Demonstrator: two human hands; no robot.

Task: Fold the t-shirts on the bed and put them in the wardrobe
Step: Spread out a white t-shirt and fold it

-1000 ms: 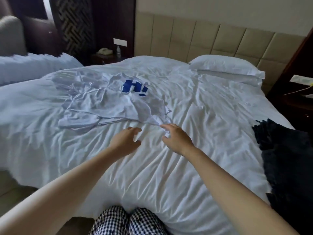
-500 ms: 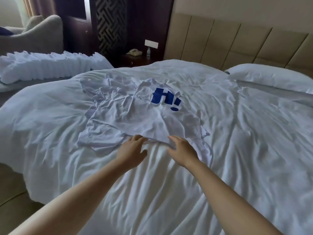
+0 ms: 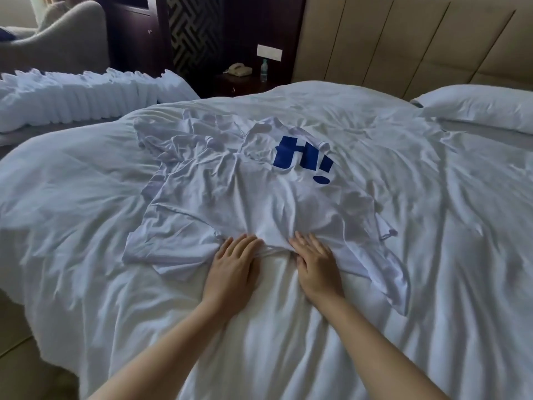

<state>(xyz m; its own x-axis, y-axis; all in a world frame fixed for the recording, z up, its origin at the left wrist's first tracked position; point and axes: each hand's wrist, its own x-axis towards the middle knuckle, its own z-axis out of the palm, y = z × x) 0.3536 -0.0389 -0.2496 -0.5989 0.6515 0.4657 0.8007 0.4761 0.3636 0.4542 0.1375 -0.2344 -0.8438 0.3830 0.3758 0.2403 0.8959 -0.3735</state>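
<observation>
On the rumpled white bed, a crumpled blue-printed t-shirt lies at its middle. The left hand and right hand press its near hem, each grip spread flat. Pinching nothing, they could bunch the fabric further if dragged.

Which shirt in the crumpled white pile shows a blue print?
The topmost t-shirt, blue print facing up, whose near hem the left hand and right hand touch; the shirts beneath it, poking out leftward, show only plain white.

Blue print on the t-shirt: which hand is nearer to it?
Right. The right hand rests at the near hem of the t-shirt, almost in line with the blue print; the left hand sits on the same hem, further left.
</observation>
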